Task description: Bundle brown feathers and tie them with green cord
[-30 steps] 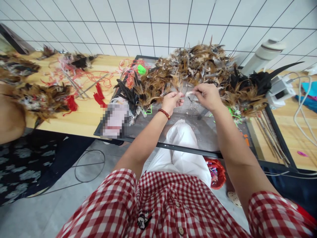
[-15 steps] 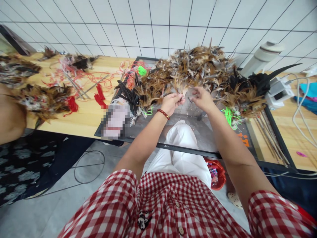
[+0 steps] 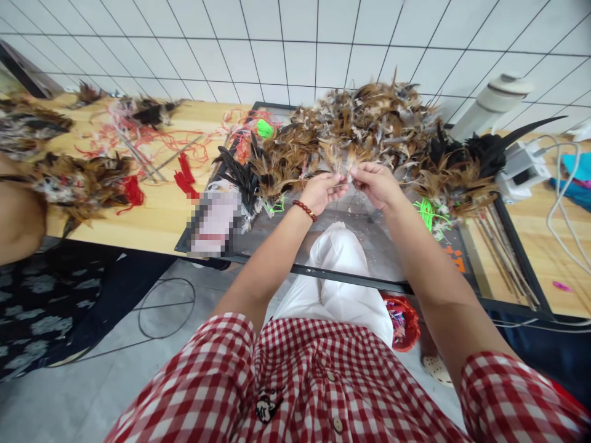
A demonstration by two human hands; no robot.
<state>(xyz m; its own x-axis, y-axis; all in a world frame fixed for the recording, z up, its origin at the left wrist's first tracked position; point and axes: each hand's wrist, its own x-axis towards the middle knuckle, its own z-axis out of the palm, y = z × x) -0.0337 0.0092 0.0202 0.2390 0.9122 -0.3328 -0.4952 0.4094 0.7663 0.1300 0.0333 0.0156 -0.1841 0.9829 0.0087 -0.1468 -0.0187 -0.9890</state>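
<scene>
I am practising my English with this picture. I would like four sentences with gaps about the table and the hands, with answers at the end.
1. The beaded bracelet is worn on the ____ wrist.
2. Thin sticks lie to the ____ of the right hand.
3. The bundle of cord beside the right forearm is bright ____.
4. The big feather heap beyond the left hand is mostly ____.

Missing words: left; right; green; brown.

Craft workshop, heaped brown feathers (image 3: 373, 117), green cord (image 3: 265, 128), red tassel (image 3: 185, 178), long wooden worktable (image 3: 152, 224)
</scene>
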